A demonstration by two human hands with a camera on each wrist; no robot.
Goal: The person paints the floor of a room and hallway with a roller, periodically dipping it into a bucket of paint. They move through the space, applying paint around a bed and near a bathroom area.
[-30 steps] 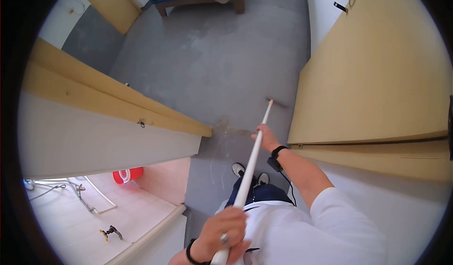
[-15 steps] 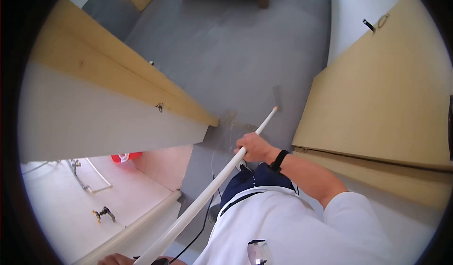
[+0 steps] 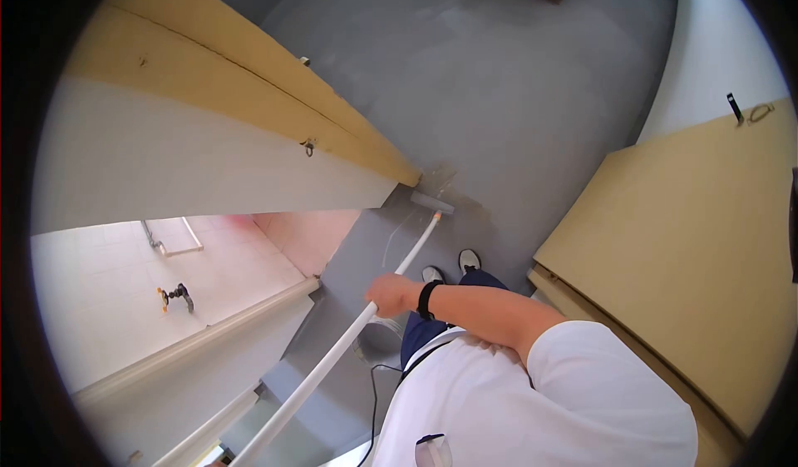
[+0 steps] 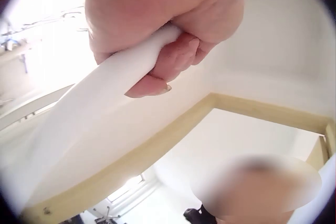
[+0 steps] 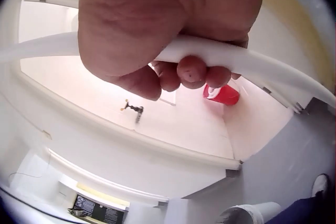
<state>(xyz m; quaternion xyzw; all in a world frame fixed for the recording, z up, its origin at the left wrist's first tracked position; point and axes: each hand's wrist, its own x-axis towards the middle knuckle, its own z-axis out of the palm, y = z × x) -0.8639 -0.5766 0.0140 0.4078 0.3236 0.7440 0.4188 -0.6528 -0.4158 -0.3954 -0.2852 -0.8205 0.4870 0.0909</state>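
A long-handled paint roller slants across the head view, its white pole [image 3: 312,377] running from the bottom edge up to a grey roller head [image 3: 432,202]. That head is at the floor beside the end of the door frame, near a patchy brownish area [image 3: 470,209]. My right hand [image 3: 389,295] grips the pole around its middle, and the right wrist view shows the fingers curled round it. Farther back along the pole, my left hand [image 4: 168,14] wraps its fingers around it in the left wrist view; the head view nearly cuts this hand off.
A bucket [image 3: 359,352] stands on the grey floor [image 3: 465,76] by my legs, with a black cable [image 3: 373,409] nearby. To the right is a tan door [image 3: 665,242]; a wall end with a tan frame [image 3: 274,93] is on the left. A pink-tiled room holds a red container [image 5: 227,95].
The roller head has swung from near the right door leftward to the door frame's end and closer to my feet. My right hand moved left and down; my left hand drew back toward the lower left.
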